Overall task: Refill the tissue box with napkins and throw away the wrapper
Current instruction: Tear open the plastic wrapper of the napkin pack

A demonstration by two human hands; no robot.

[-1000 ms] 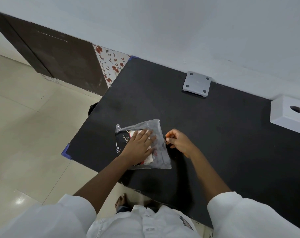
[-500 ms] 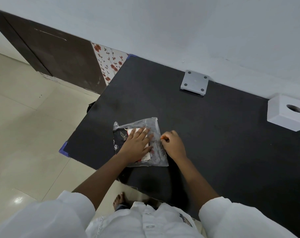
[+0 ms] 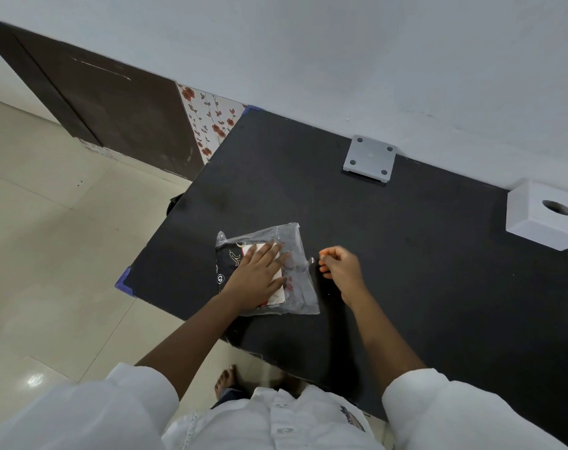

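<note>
A packet of napkins in a clear plastic wrapper (image 3: 295,241) lies on the black table (image 3: 406,271) near its front left corner. My left hand (image 3: 256,276) rests flat on the packet with fingers spread, pressing it down. My right hand (image 3: 341,267) is just right of the packet, its fingertips pinched on a small flap of the wrapper's right edge. The white tissue box (image 3: 542,219), with a round hole in its top, stands at the table's far right edge against the wall.
A grey square plate (image 3: 369,157) with several holes sits at the back of the table by the white wall. The table's left edge drops to a cream tiled floor (image 3: 49,254). A dark door (image 3: 114,108) stands at the far left.
My right hand went to the wrapper's right edge, pinched it, and has now pulled slightly right. My left hand stays flat on the packet.
</note>
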